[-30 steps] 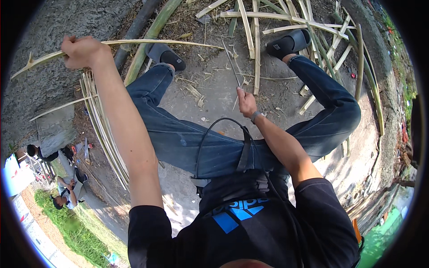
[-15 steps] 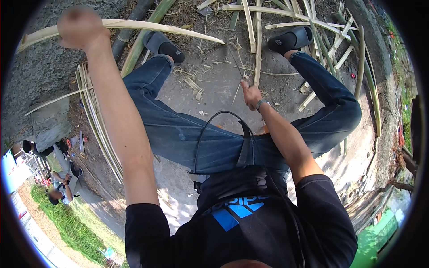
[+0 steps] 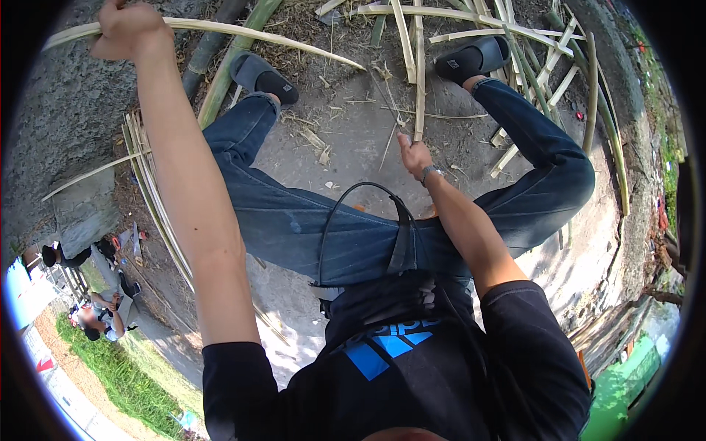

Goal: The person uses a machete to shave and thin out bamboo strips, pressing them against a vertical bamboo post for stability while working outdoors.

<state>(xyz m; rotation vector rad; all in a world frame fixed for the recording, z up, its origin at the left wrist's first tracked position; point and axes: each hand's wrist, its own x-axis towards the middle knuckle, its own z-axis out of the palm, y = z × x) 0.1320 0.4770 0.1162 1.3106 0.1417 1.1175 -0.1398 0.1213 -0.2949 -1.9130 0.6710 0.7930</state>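
Observation:
My left hand [image 3: 134,31], arm stretched out to the far left, is closed around a long pale bamboo strip [image 3: 268,37]. The strip bows slightly, and its right end comes down near the tip of a knife. My right hand [image 3: 417,156], with a watch on the wrist, is wrapped round the handle of this knife [image 3: 390,101]. Its thin dark blade points away from me and a little left, close to the strip's end. The handle is mostly hidden by my fingers. Another pale strip [image 3: 420,81] lies on the ground just beyond my right hand.
Split bamboo pieces [image 3: 537,55] lie heaped beyond my right foot. Green bamboo poles [image 3: 224,84] lie past my left foot, and a bundle of thin strips [image 3: 151,187] rests beside my left leg. Shavings [image 3: 316,141] litter the ground. Another person [image 3: 110,312] sits far left.
My left hand has shifted slightly farther away, carrying the strip with it. The strip's right end stays near the knife tip. My right hand has barely moved.

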